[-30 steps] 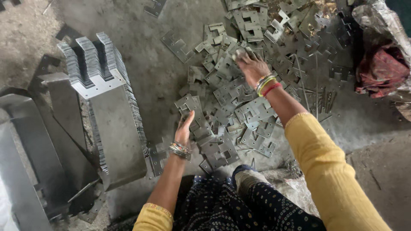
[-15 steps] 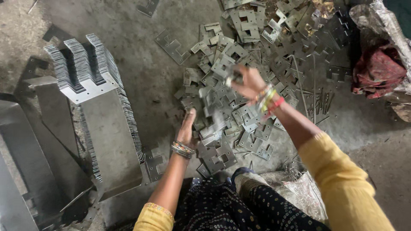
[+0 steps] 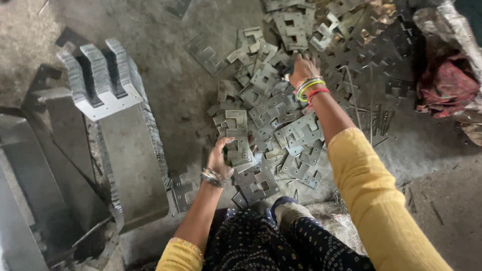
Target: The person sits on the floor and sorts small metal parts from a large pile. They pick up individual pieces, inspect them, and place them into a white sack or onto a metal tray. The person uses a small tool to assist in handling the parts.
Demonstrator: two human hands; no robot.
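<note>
The left hand (image 3: 219, 156) was closed on a few flat metal plates (image 3: 240, 143) at the near edge of the pile (image 3: 281, 115) on the floor, the right hand (image 3: 302, 68) gripped another plate farther back, and they looked stiff, thin and sharp-edged, best held by the flat sides.

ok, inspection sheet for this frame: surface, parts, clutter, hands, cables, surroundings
Surface: dusty grey concrete floor.
Job's things: heap of flat stamped metal plates; tall neat stack of plates at left.
Clutter: red cloth at right; thin metal rods beside the heap.
Hands: left hand grips a small stack of plates; right hand reaches into the heap, grip unclear.
Cables: nothing seen.
Surroundings: metal sheets at far left.
</note>
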